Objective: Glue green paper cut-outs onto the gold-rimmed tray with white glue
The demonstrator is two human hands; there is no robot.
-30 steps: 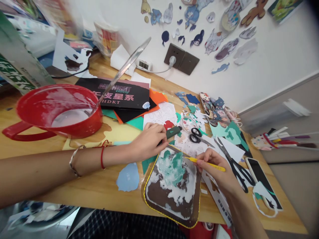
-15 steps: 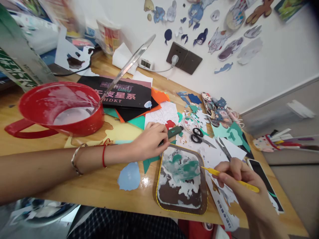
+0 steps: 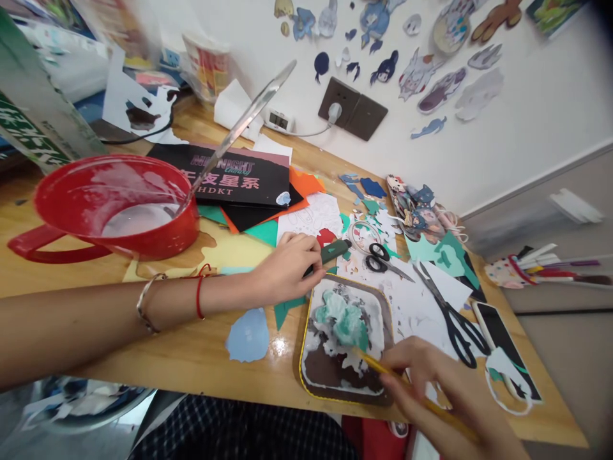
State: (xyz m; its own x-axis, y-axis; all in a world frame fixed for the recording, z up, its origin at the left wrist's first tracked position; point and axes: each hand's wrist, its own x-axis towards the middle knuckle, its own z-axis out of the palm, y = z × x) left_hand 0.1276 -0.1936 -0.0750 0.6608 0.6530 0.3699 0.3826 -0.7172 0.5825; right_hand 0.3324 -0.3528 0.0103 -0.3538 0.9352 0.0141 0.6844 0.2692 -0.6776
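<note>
My right hand [image 3: 440,390] is closed round a thin yellow-handled tool [image 3: 383,367]. The tool's tip is at the lower edge of a wet green clump [image 3: 352,322], coated with white pulp or paste, in a shallow brown tray [image 3: 302,367] with a yellow rim. Just beyond the tray's upper left corner, my left hand [image 3: 290,268] has its fingers curled round a dark green stick-shaped tool [image 3: 338,250]. The exact kind of either tool is unclear.
A red mug [image 3: 158,233] with whitish liquid and a metal utensil stands at left. Small scissors [image 3: 390,263], larger black scissors [image 3: 454,319], a phone [image 3: 502,342] and paper scraps lie around the tray. A black box [image 3: 234,176] sits behind.
My right hand has moved down and left, bringing the yellow tool's tip to the tray's middle. The green patch now looks gathered into a paler clump. My left hand has hardly moved.
</note>
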